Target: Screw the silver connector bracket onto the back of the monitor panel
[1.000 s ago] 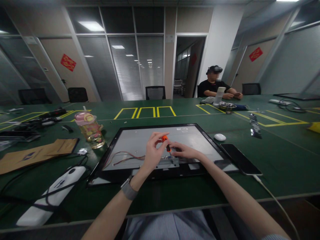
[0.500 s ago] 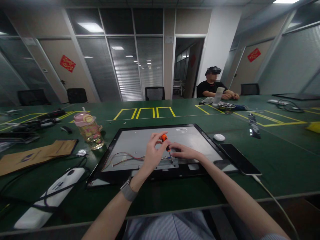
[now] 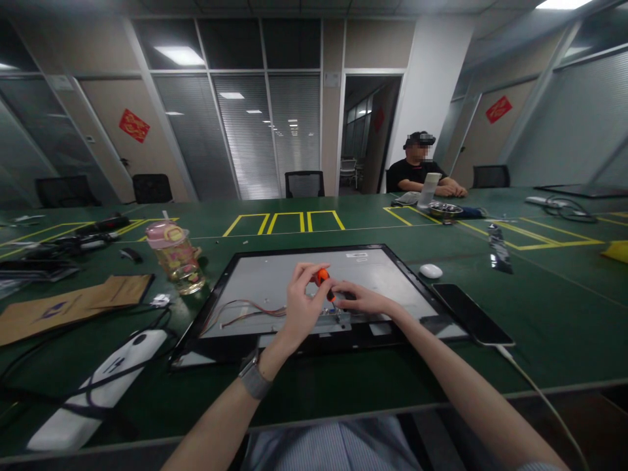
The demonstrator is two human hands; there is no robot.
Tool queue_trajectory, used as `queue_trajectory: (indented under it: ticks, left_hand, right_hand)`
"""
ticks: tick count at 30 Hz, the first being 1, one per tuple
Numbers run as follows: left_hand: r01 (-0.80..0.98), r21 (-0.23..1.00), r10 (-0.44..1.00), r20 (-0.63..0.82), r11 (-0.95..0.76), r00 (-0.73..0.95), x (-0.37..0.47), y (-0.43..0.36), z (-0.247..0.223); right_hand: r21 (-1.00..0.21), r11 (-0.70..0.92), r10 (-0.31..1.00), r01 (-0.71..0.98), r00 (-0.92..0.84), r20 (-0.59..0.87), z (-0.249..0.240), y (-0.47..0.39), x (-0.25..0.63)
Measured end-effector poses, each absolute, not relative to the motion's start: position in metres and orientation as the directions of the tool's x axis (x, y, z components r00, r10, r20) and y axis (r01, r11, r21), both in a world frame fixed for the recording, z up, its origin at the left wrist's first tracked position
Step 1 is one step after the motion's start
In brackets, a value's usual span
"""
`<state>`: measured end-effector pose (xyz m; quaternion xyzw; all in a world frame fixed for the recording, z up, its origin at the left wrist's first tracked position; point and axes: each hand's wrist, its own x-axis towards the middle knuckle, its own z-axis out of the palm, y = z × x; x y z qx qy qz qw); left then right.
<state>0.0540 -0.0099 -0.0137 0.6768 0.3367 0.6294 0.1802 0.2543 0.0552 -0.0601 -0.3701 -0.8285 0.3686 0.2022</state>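
A black-framed panel with a grey metal back (image 3: 265, 278) lies flat on the green table. My left hand (image 3: 305, 301), with a watch on the wrist, has its fingers closed on an orange and black screwdriver (image 3: 323, 277). The screwdriver is tilted, its shaft pointing down at a metal bracket (image 3: 318, 322) near the panel's front edge. My right hand (image 3: 362, 298) is beside the shaft with its fingertips close together; whether they pinch something is too small to tell. Thin coloured wires (image 3: 250, 306) lie on the panel left of my left hand.
On the left are a pink-lidded bottle (image 3: 176, 258), brown paper bag (image 3: 73, 304) and white power strip (image 3: 105, 386) with black cables. To the right lie a white case (image 3: 430, 271) and a phone (image 3: 471, 314) on a cable. Across the table sits a person (image 3: 419, 170).
My left hand and the screwdriver handle have shifted slightly, the handle sitting a little lower. My right hand stays almost in place.
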Motion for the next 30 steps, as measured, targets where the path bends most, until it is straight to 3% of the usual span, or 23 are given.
queue_trajectory:
  ticks: [7,13,18,24,30]
  left_hand:
    - [-0.002,0.757,0.752,0.649,-0.653,0.119,0.0543,-0.0093,-0.0141]
    - [0.005,0.801,0.801,0.598,-0.598,-0.023,0.052,-0.0072,-0.0103]
    - [-0.066,0.83,0.829,0.557,-0.554,0.046,0.0505,-0.0078,-0.0071]
    - [0.034,0.794,0.794,0.607,-0.607,-0.006,0.0525,-0.0072,-0.0071]
    - [-0.072,0.819,0.813,0.574,-0.569,0.101,0.0512,-0.009,-0.0079]
  right_hand:
    - [-0.755,0.497,0.728,0.427,-0.679,0.095,-0.0602,0.0568,0.254]
    - [-0.758,0.48,0.749,0.442,-0.657,0.091,-0.0655,0.059,0.2559]
    - [-0.758,0.491,0.735,0.43,-0.671,0.095,-0.066,0.0586,0.2563]
    - [-0.779,0.464,0.742,0.422,-0.665,0.081,-0.0653,0.0574,0.2562]
    - [-0.762,0.472,0.748,0.444,-0.659,0.079,-0.063,0.0571,0.2556]
